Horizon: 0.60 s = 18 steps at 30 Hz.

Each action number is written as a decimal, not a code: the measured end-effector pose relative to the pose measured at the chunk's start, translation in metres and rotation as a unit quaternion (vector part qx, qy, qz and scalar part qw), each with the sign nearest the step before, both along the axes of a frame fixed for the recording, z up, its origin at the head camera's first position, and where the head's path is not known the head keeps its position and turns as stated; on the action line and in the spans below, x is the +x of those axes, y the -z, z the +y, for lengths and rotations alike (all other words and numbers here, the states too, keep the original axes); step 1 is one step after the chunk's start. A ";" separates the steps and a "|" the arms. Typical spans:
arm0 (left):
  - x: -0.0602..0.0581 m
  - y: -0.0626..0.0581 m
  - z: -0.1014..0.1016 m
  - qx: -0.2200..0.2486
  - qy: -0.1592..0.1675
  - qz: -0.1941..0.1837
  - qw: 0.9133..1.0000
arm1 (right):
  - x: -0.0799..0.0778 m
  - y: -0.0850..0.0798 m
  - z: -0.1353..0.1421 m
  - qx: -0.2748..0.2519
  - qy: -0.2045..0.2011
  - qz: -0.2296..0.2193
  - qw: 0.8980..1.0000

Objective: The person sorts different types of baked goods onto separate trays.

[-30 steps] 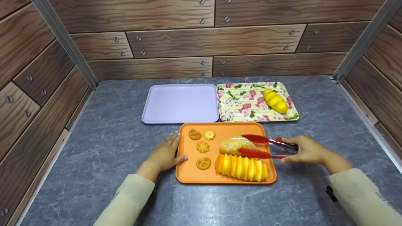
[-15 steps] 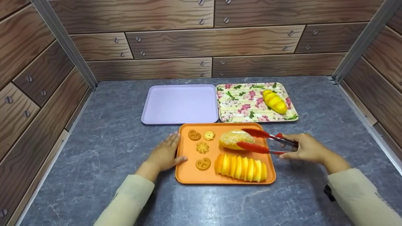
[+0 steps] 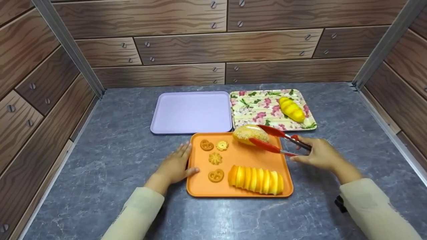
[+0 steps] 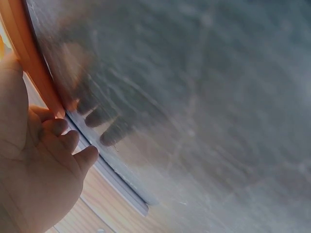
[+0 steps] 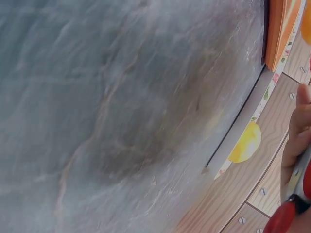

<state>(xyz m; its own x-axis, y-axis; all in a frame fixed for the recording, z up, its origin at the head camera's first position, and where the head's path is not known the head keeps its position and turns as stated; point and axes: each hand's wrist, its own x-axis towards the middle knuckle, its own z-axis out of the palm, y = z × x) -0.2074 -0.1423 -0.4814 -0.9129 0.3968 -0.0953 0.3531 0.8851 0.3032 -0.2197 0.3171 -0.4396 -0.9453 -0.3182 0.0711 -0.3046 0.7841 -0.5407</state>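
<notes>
My right hand grips red-tipped metal tongs. Between the tong tips is a golden, seed-topped bread roll, overlapping the far rim of the orange tray in the head view. At that tray's left edge lies my left hand, fingers straight along the rim and thumb over it. A ridged yellow-orange loaf sits at the tray's near right. On its left side are two pretzel-shaped biscuits and two small yellow biscuits. The right wrist view shows part of the tongs at its edge.
Behind the orange tray stand a lilac tray on the left and a floral tray on the right. A yellow twisted bread lies on the floral one. Wood-patterned walls bound the grey marbled table at back and sides.
The right hand has moved the tongs and roll away from the ridged loaf, toward the tray's far rim and slightly left. The left hand has stayed in place.
</notes>
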 end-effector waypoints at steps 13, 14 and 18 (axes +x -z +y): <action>0.001 -0.001 0.001 0.004 0.004 0.007 1.000 | -0.009 0.001 -0.009 0.038 0.090 0.022 0.995; 0.001 -0.001 0.001 0.005 0.003 0.008 1.000 | -0.009 0.001 -0.009 0.043 0.099 0.024 0.994; 0.000 -0.001 0.000 0.003 0.006 0.011 1.000 | -0.010 0.001 -0.012 0.056 0.133 0.030 0.989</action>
<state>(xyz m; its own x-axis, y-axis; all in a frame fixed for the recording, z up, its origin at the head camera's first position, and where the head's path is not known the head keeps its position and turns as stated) -0.2070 -0.1419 -0.4808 -0.9102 0.4079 -0.0722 0.3702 0.8791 0.3003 -0.2299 0.3047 -0.4411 -0.9917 -0.0682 0.1090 -0.1092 0.8944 -0.4338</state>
